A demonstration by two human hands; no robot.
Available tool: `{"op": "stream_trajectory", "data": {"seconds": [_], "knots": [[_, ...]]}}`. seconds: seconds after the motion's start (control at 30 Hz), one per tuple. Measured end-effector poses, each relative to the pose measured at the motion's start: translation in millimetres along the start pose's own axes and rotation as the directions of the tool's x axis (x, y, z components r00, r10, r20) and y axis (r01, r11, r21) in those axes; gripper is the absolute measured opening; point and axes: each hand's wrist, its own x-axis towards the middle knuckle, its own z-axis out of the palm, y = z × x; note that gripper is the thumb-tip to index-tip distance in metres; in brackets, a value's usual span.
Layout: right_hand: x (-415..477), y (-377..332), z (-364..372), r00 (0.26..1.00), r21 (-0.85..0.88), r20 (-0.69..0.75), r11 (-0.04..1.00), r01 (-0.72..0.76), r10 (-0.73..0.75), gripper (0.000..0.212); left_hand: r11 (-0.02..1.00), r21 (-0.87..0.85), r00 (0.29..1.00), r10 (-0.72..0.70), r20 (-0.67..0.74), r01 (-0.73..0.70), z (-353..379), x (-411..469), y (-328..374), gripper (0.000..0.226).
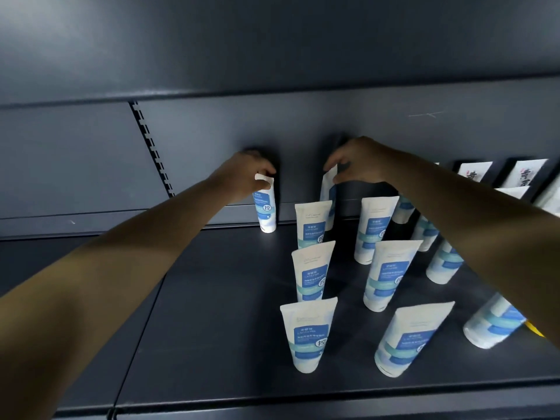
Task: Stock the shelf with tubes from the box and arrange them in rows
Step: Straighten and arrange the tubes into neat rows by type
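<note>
Several white tubes with blue labels stand cap-down in rows on the dark shelf point(212, 313). My left hand point(245, 174) pinches the crimped top of one tube point(266, 210) standing alone at the back wall, left of the rows. My right hand point(354, 160) pinches the top of another tube point(328, 192) at the back of the left row, behind three tubes point(312, 328) lined up toward the front. A second row point(391, 271) stands to the right, and my right forearm partly hides a third row point(442, 265). No box is in view.
The shelf's back panel point(212, 140) rises right behind both hands, with a slotted upright point(151, 150) at the left. Dark boxed products with white labels point(527, 174) stand at the far right. Bare shelf surface lies left of the rows, and the front lip point(303, 404) runs along the bottom.
</note>
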Motion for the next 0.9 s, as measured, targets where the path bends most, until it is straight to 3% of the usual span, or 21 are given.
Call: {"op": "stream_trajectory", "data": {"seconds": [0.13,0.3,0.4,0.57,0.73,0.9], "knots": [[8,8,6,0.999,-0.063,-0.028,0.998,0.016,-0.018,0.023,0.998,0.014,0.998,-0.056,-0.030,0.056,8,8,0,0.018],[5,16,11,0.999,-0.065,-0.029,0.997,-0.046,0.044,0.018,0.988,-0.004,0.985,-0.151,0.080,0.152,12,16,16,0.025],[-2,21,9,0.998,-0.065,-0.053,0.997,-0.049,0.046,0.018,0.990,-0.030,0.983,-0.136,0.124,0.141,10,20,23,0.024],[-11,36,1,0.991,-0.128,-0.099,0.987,-0.099,0.086,0.020,0.982,-0.146,0.992,-0.116,0.046,0.122,10,34,41,0.023],[-16,43,1,0.984,-0.131,-0.130,0.982,-0.139,0.122,0.023,0.977,-0.160,0.990,-0.132,0.058,0.140,29,41,52,0.023],[-11,39,6,0.992,-0.145,-0.080,0.983,-0.110,0.100,0.025,0.977,-0.163,0.989,-0.123,0.086,0.136,31,40,54,0.027]]}}
